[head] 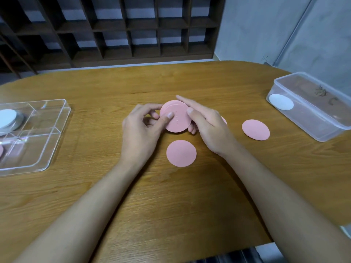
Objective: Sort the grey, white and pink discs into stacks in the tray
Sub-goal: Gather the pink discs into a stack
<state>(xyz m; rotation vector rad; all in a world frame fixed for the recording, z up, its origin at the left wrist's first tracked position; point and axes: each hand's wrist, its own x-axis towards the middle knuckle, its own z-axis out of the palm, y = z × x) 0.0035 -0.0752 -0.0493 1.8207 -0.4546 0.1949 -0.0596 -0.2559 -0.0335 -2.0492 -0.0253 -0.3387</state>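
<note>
Both hands are at table centre, on one pink stack [177, 118] held just above the wooden table [114, 88]. The left hand [144, 128] pinches the stack's left edge, thumb on top and fingers curled under. The right hand [207, 126] clamps the right edge, with the thumb on the top face, the index finger straight along the far rim and the other fingers tucked below. The near pink disc [181, 153] lies flat on the table just in front of the hands. The right pink disc [255, 129] lies flat, off to the right. A third pink disc [225, 120] is mostly hidden behind the right hand. The clear tray [40, 147] sits well left, with white discs [6, 117] stacked in its far-left compartment and a pink sliver [1, 150] at the frame edge in a nearer one. The clear box [313, 126] at far right has one white disc [281, 102] inside, at its left end.
</note>
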